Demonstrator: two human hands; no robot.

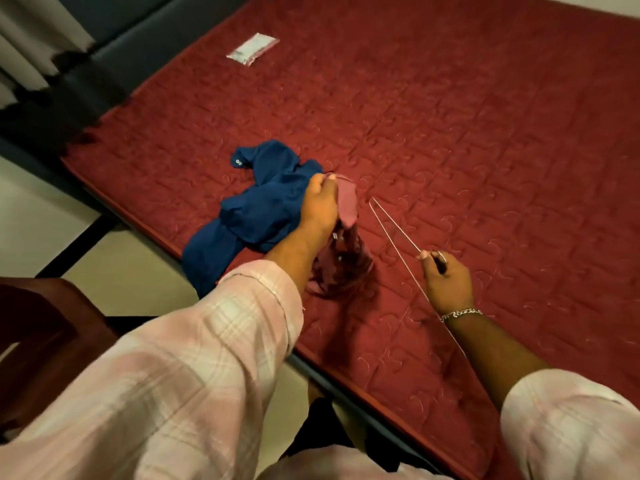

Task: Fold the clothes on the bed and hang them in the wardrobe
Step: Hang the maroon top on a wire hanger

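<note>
A crumpled blue garment [258,209] lies near the bed's left edge. Right beside it, my left hand [320,202] grips a pink garment [348,206], which hangs down from the fingers to a bunched heap [343,275] on the red quilted mattress [485,150]. My right hand [446,282] holds a thin metal wire hanger [393,226] by its top; the hanger's long arm points away toward the pink garment and its other wire runs back past my wrist.
A small clear plastic packet [252,49] lies far back on the mattress. A dark wooden chair [45,334] stands at the left by the bed's edge. Curtains [31,46] hang at the top left above a pale tiled floor [34,209].
</note>
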